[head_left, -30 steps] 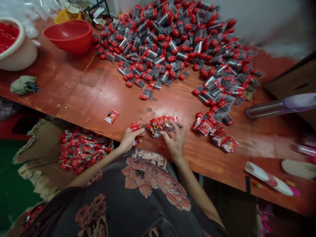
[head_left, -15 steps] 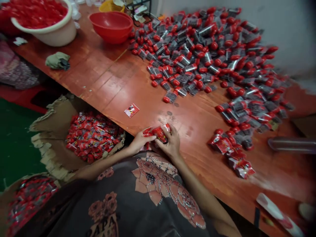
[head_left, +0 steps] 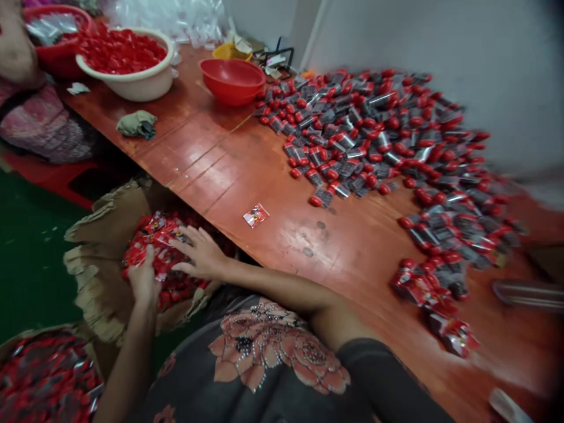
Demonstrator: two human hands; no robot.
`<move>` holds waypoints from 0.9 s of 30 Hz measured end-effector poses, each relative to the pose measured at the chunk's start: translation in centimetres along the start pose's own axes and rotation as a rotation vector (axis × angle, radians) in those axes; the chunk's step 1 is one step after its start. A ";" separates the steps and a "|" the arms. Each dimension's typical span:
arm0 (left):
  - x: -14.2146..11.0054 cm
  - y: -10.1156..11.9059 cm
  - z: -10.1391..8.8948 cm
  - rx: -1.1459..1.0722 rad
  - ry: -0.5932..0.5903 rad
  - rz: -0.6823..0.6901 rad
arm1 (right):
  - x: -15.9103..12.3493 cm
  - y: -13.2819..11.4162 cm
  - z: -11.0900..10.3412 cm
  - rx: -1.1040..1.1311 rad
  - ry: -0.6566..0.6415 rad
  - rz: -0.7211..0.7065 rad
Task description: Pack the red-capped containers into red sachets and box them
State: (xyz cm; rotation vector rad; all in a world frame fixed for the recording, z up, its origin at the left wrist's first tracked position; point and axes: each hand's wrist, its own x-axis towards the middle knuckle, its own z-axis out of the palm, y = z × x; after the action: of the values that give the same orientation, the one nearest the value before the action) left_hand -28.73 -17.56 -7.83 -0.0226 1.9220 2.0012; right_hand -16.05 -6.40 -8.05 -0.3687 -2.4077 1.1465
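Red packets (head_left: 165, 244) right under left hand (head_left: 143, 277), inside cardboard box (head_left: 94, 276).
Right hand (head_left: 200, 254) open, fingers spread, just beside; left's grip, can't tell.

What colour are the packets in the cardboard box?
The packets are red with dark markings, best seen in the head view.
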 end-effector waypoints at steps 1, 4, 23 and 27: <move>0.3 0.1 0.6 -0.017 -0.012 0.019 | -0.4 0.0 -0.5 0.061 0.005 0.037; -1.5 0.1 4.4 -0.071 -0.197 0.020 | -2.6 0.6 -3.2 0.148 0.041 0.190; -18.0 -3.6 25.7 -0.257 -0.905 -0.602 | -15.3 4.9 -20.0 0.113 0.874 0.614; -18.5 -4.7 26.4 -0.210 -0.848 -0.566 | -16.0 5.8 -20.0 0.133 0.904 0.627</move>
State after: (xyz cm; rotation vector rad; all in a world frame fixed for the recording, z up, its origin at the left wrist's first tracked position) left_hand -3.91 3.41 -5.65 0.1782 1.0183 1.4626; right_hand 8.06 3.82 -5.87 -1.3291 -1.4339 1.0320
